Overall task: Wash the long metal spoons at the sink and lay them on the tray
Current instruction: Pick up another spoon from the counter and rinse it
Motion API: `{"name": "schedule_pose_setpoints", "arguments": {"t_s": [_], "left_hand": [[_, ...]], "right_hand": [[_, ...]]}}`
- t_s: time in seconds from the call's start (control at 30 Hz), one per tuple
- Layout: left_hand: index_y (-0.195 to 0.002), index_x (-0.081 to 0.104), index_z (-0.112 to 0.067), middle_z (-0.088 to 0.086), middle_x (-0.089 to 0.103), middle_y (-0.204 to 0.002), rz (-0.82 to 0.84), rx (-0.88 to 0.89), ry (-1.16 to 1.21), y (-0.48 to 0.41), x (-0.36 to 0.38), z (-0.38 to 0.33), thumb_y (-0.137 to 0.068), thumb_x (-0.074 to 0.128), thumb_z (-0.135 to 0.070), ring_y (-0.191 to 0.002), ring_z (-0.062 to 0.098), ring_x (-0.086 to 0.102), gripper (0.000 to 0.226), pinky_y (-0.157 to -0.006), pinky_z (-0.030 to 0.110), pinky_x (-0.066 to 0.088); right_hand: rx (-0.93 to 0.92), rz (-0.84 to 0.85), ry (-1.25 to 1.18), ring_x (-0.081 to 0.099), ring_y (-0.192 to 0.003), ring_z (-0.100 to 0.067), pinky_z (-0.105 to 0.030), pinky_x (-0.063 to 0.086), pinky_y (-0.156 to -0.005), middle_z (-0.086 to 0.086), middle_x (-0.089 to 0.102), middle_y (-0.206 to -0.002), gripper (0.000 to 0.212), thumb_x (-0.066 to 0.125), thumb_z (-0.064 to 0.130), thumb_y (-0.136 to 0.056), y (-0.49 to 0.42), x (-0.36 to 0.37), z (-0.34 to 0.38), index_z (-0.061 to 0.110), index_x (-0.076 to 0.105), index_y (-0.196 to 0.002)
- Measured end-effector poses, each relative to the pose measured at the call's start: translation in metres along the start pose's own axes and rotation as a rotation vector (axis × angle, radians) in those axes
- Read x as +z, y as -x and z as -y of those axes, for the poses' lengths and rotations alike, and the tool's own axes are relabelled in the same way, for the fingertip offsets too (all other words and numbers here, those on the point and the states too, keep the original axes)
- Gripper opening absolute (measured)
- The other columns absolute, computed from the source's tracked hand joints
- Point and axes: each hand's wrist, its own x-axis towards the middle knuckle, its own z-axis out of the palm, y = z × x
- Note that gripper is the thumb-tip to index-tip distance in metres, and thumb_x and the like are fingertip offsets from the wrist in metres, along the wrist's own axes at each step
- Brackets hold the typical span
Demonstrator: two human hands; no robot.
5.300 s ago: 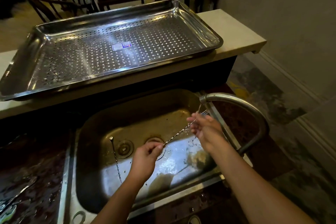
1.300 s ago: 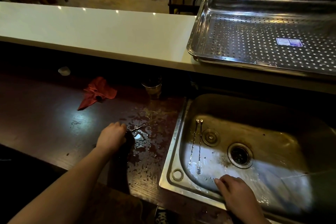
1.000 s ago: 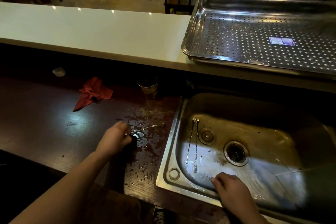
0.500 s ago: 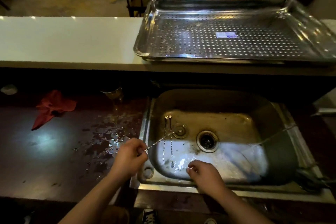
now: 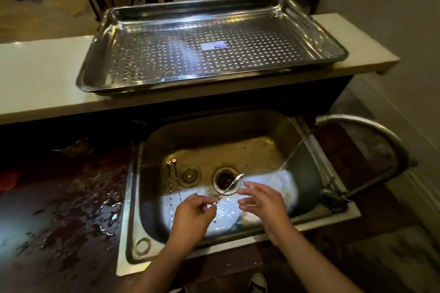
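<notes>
Over the sink, a long twisted spoon is pinched at its near end by the left hand. Beside it the right hand is held with fingers spread, gripping nothing; two more spoons are seen lying on the basin floor

Pale ledge w/ perforated tray; dark counter (wet) beside sink.

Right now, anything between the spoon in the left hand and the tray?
Nothing visible. The left hand holds the spoon over the sink; the tray sits bare on the raised white ledge behind it. The spoon only has to clear that ledge.
</notes>
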Motion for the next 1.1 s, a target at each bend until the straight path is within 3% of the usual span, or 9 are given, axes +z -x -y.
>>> {"name": "schedule_pose_setpoints", "arguments": {"t_s": [0.13,0.3,0.43,0.6,0.7,0.83,1.0,1.1], "left_hand": [[-0.068,0.069,-0.044,-0.006,0.059,-0.071,-0.003,0.057,-0.039,0.001,0.026,-0.011,-0.081,0.072,-0.015,-0.062,0.015,0.061,0.032,-0.069,0.042,0.055],[-0.079,0.068,-0.046,-0.009,0.057,-0.074,-0.026,0.203,-0.118,0.003,0.039,-0.017,-0.082,0.073,-0.014,-0.068,0.007,0.060,0.033,-0.066,0.031,0.051],[-0.085,0.073,-0.035,-0.011,0.053,-0.073,-0.019,0.235,-0.165,0.002,0.044,-0.020,-0.082,0.073,-0.015,-0.067,0.006,0.058,0.020,-0.063,0.024,0.046],[-0.075,0.065,-0.046,-0.011,0.054,-0.072,-0.016,0.198,-0.147,-0.001,0.051,-0.024,-0.082,0.073,-0.012,-0.067,0.005,0.058,0.036,-0.062,0.021,0.045],[-0.073,0.068,-0.047,-0.015,0.056,-0.073,0.003,0.158,-0.106,-0.003,0.053,-0.025,-0.082,0.074,-0.013,-0.066,0.005,0.059,0.035,-0.063,0.029,0.051],[-0.072,0.069,-0.044,-0.010,0.056,-0.073,0.015,0.106,-0.087,-0.004,0.059,-0.028,-0.082,0.073,-0.015,-0.062,0.004,0.057,0.031,-0.063,0.039,0.057],[-0.076,0.068,-0.042,-0.009,0.054,-0.071,-0.008,0.214,-0.194,-0.007,0.066,-0.031,-0.082,0.073,-0.013,-0.067,0.005,0.057,0.030,-0.063,0.022,0.044],[-0.082,0.075,-0.029,-0.008,0.054,-0.072,-0.005,0.239,-0.236,-0.007,0.066,-0.032,-0.082,0.072,-0.012,-0.070,0.005,0.056,0.017,-0.063,0.026,0.045]], "right_hand": [[-0.045,-0.066,-0.216,0.072,-0.078,-0.032,-0.036,0.059,-0.067,-0.020,0.075,-0.093,0.023,0.056,0.024,-0.099,-0.002,-0.012,0.023,0.003,0.067,-0.099],[-0.048,-0.163,-0.226,0.069,-0.062,-0.024,-0.031,0.058,-0.055,-0.021,0.072,-0.079,0.037,0.056,0.030,-0.099,-0.005,-0.016,0.033,-0.006,0.064,-0.099],[-0.043,-0.222,-0.259,0.064,-0.053,-0.018,-0.027,0.056,-0.051,-0.018,0.070,-0.069,0.024,0.060,0.023,-0.097,-0.008,-0.017,0.036,0.000,0.063,-0.088],[-0.079,-0.205,-0.218,0.066,-0.059,-0.017,-0.025,0.057,-0.057,-0.018,0.070,-0.075,0.010,0.065,0.007,-0.092,-0.008,-0.025,0.031,-0.001,0.067,-0.087],[-0.085,-0.207,-0.244,0.070,-0.067,-0.019,-0.026,0.057,-0.062,-0.017,0.075,-0.081,0.004,0.067,0.004,-0.090,-0.008,-0.035,0.029,0.001,0.070,-0.091],[-0.053,-0.252,-0.377,0.073,-0.071,-0.024,-0.027,0.059,-0.064,-0.019,0.076,-0.085,0.015,0.068,-0.002,-0.087,-0.013,-0.043,0.028,-0.001,0.067,-0.102],[-0.047,-0.256,-0.348,0.074,-0.073,-0.022,-0.025,0.058,-0.064,-0.018,0.075,-0.091,0.028,0.073,-0.006,-0.081,-0.015,-0.043,0.030,-0.002,0.065,-0.107],[-0.009,-0.320,-0.391,0.074,-0.066,-0.021,-0.023,0.058,-0.059,-0.016,0.075,-0.084,0.023,0.072,-0.006,-0.082,-0.021,-0.051,0.035,-0.001,0.066,-0.104]]}}
